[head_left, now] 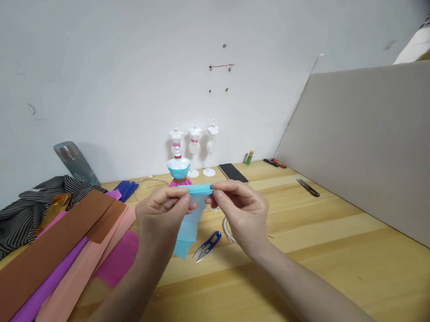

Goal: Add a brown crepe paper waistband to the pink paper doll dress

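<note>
Between my two hands a narrow folded strip of light blue crepe paper (201,189) is stretched level above the table. My left hand (164,209) pinches its left end and my right hand (239,206) its right end, thumbs toward me. A paler blue length (192,227) hangs or lies below the strip; whether they join is hard to see. Just behind stands a small dress form (179,169) with a blue top, brown waistband and pink skirt, its lower part hidden. Blue-handled thread snips (208,246) lie on the table below my hands.
Brown, pink and purple paper strips (54,248) cover the left side, beside a striped cloth (4,224) and a bottle (75,162). White mannequins (195,138) stand near the wall. A phone (233,173), dark snips (308,187) and a white ring (227,229), partly hidden, lie rightward. A partition (378,153) borders the right.
</note>
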Demonstrator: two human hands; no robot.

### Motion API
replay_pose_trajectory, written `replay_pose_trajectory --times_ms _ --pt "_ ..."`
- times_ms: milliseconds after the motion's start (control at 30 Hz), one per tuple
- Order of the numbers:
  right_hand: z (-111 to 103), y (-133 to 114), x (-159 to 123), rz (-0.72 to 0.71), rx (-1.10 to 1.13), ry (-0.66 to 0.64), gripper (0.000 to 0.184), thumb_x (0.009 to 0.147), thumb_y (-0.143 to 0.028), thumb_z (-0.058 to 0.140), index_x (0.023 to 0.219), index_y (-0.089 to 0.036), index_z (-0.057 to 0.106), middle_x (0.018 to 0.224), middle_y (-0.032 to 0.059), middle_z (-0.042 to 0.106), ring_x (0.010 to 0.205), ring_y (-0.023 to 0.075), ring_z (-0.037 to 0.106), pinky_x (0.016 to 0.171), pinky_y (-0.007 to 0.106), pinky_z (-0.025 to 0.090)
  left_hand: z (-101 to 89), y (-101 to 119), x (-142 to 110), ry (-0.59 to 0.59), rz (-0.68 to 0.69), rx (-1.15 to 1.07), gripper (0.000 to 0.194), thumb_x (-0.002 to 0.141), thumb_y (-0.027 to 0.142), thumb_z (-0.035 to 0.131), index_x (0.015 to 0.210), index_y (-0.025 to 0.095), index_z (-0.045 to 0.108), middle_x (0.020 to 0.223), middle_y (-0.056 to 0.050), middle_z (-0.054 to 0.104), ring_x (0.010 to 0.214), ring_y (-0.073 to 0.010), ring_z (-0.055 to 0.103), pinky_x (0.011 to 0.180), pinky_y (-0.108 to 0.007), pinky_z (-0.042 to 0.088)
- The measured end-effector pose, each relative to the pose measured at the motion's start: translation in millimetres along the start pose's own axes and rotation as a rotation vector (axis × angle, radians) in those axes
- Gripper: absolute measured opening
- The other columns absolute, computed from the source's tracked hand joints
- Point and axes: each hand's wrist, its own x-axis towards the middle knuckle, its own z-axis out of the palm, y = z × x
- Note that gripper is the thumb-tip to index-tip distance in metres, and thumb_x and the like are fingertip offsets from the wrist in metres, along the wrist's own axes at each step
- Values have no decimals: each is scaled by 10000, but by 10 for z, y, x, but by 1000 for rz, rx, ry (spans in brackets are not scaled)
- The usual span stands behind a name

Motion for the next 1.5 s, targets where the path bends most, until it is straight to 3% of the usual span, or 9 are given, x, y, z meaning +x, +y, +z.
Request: replay_pose_trajectory --times_ms 400,767,1033,1267,1500 --pt "3 20 2 -16 -2 17 43 747 -166 680 776 -188 704 606 -3 680 522 141 670 521 261 575 5 10 2 4 -12 -39 46 631 168 722 674 158 710 523 8 698 493 -137 678 511 -212 571" --pt "-14 90 7 -113 -47 7 143 770 -149 676 878 -211 744 740 15 728 591 141 686 551 265 575 -20 -23 32 -2 45 -35 120 642 150 739 757 176 759 600 10 729 516 -126 683 517 -196 565" --pt "-62 207 6 -147 -97 -45 186 826 -159 656 971 -236 744 796 20 726 658 148 693 623 290 584 -76 -98 41 71 219 215 209 677 149 732 860 234 784 664 26 754 580 -130 701 580 -205 564" --pt "-50 245 -1 -129 -88 -28 118 852 -177 633 915 -219 723 744 7 706 637 138 678 591 266 566 -118 -175 68 3 365 294 156 750 159 696 840 259 774 684 51 744 597 -115 696 602 -204 540" --pt "-52 234 -13 -108 -133 -45 96 866 -192 617 898 -211 705 720 3 710 656 142 693 583 250 554 -97 -132 41 21 446 405 160 761 139 665 817 245 771 699 41 736 615 -119 673 610 -219 519"
